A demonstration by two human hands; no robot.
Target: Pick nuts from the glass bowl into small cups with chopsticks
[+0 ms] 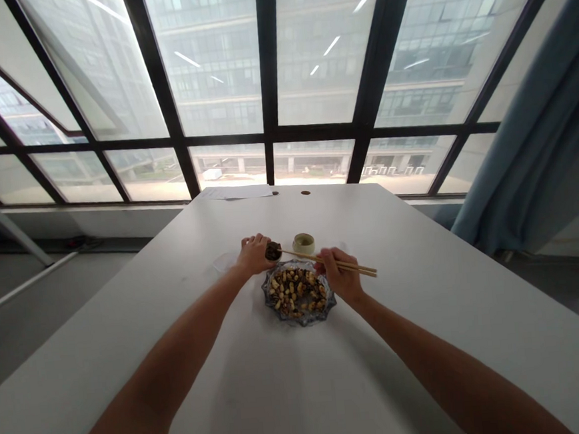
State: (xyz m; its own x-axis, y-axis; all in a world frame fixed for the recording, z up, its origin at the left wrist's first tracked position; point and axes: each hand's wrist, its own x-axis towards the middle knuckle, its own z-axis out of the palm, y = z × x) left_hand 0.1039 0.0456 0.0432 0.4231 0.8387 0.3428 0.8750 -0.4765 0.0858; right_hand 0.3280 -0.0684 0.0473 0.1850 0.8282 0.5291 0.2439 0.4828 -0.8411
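My left hand [253,254] is wrapped around a small dark cup [273,251], tilted so its mouth faces right and toward me. Dark bits seem to lie inside it, too small to name. In my right hand [340,270] is a pair of chopsticks [358,268], their tips reaching left to the mouth of the dark cup. Just below both hands sits a scalloped glass bowl [302,321] holding peanuts [291,285] mixed with smaller dark pieces. A pale green cup [303,244] stands upright behind the chopsticks.
All this rests on a long white table [223,396]. Something clear and flat, perhaps plastic [223,262], lies left of my left hand. Papers [237,192] are at the far edge, near two cable holes. A blue curtain [522,118] hangs at the right, beside tall windows.
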